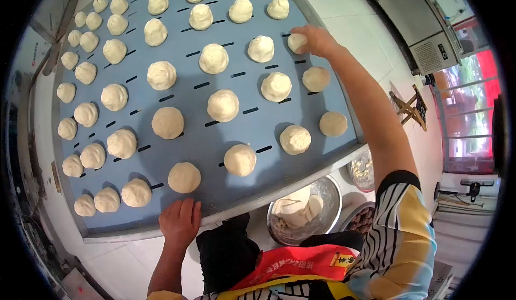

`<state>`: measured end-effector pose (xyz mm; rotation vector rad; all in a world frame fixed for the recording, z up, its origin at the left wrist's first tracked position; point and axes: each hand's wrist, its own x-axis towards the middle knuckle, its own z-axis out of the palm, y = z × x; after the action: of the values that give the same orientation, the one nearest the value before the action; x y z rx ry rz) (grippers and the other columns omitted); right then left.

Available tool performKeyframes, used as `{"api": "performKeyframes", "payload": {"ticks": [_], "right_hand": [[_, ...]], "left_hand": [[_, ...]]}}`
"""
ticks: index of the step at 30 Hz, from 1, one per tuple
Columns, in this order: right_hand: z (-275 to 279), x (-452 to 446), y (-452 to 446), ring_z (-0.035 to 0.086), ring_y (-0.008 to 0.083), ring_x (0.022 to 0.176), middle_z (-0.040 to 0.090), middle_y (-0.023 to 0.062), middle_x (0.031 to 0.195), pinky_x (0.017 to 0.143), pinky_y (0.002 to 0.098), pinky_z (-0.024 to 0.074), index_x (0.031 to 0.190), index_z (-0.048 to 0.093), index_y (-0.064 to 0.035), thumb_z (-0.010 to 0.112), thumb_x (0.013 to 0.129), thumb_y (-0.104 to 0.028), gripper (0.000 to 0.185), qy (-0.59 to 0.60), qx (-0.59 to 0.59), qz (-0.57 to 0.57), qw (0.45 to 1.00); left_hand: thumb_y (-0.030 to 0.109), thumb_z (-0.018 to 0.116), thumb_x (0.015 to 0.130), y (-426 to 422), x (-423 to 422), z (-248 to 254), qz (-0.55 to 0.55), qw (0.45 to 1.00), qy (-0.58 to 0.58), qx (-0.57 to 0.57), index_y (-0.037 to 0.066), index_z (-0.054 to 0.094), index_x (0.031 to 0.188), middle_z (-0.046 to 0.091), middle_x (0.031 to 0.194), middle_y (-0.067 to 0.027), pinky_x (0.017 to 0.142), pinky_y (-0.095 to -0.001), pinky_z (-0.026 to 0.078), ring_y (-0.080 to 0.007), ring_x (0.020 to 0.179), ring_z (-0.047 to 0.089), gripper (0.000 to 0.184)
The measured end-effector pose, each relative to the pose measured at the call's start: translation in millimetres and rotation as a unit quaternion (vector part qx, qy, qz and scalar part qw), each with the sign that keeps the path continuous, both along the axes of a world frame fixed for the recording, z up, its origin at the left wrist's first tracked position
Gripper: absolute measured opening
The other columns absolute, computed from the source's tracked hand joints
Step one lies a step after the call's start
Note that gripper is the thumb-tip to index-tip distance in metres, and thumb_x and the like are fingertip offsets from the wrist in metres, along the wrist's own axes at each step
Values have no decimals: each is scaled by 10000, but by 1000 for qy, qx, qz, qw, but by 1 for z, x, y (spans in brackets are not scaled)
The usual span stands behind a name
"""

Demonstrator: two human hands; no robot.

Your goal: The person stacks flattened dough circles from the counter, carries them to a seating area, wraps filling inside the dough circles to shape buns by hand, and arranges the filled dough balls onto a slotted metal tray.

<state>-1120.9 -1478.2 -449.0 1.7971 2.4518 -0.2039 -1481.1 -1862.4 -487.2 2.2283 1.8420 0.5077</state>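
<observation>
Rows of pale dough buns [214, 59] stand on a blue slotted tray [242, 85] with a raised metal rim. At the tray's right side, my right hand [314, 40] has its fingers closed on a small dough bun [296, 42]. Below that hand sit two smoother buns, one [316, 79] above the other [333, 123]. My left hand [180, 220] rests on the near rim, its fingers bent and close together, just below a round smooth bun [184, 177]. Whatever lies under those fingers is hidden.
Below the near rim are a metal bowl [334, 206] with pale dough, a bowl of brownish filling [361, 219] and another bowl [362, 172] with yellowish bits. A folding wooden stool [413, 108] stands on the floor at right, near a metal appliance [411, 20].
</observation>
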Motion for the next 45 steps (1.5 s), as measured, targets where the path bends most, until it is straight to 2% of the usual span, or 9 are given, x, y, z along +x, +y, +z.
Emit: {"api": "performKeyframes", "payload": {"ticks": [3,6,18,23,27,30,33,42,45], "right_hand": [[21,-19,-5,564,302,1031,578,119,1072,868,408,448,1199,565,-171,771,674,-218,566,59,-152,-152,975],[-10,1,3,557,306,1036,568,127,1076,867,412,445,1187,576,-151,771,676,-236,554,14,39,56,998],[-16,7,6,559,336,1034,548,103,1147,875,423,459,1203,557,-135,760,689,-256,566,-16,-4,131,991],[20,-23,-6,591,305,982,582,126,1115,830,425,484,1263,506,-123,785,664,-314,688,-29,-3,-32,999],[24,-32,1,617,317,913,630,157,996,801,429,491,1242,528,-95,772,669,-317,662,8,-126,-147,981],[-12,-14,17,610,337,912,630,164,1005,810,427,483,1164,578,-77,771,667,-318,584,-52,-2,1,999],[-17,-11,21,590,341,960,628,170,1009,818,416,476,1079,615,-58,771,663,-336,524,-60,-17,14,998],[44,-63,-25,494,333,1167,417,141,1360,956,456,415,1406,306,-144,785,633,-407,948,-41,37,-71,996],[16,-76,-32,483,343,1174,423,143,1354,981,450,393,1390,330,-124,782,635,-411,926,36,-61,47,996]], "left_hand": [[151,632,808,2,1,1,-3,999,8,31,56,586,847,577,725,-85,514,-385,407,-268,612,556,112],[137,636,801,1,-2,-2,-8,1000,-18,12,52,586,847,570,708,-82,505,-381,405,-265,600,554,108],[130,674,775,0,-3,-9,-24,997,-6,74,60,583,825,508,633,-67,443,-354,396,-238,506,515,126],[126,653,792,0,-1,-4,-7,999,-12,42,58,581,827,547,665,-84,481,-379,411,-272,553,540,106],[128,642,800,1,0,-2,3,999,-28,30,56,579,825,568,686,-95,503,-388,424,-291,579,555,99],[127,644,797,2,-1,0,-3,1000,-26,13,54,580,820,580,700,-98,508,-383,429,-288,592,564,100],[131,645,797,1,-1,-3,-1,1000,-28,13,53,584,821,594,717,-99,520,-384,437,-284,602,572,102],[128,673,773,4,0,-1,-13,997,-20,69,70,568,798,506,626,-56,442,-349,396,-235,508,519,123],[123,673,770,3,-1,-1,-12,998,-19,58,71,567,800,505,626,-56,439,-346,395,-231,504,515,122]]}}
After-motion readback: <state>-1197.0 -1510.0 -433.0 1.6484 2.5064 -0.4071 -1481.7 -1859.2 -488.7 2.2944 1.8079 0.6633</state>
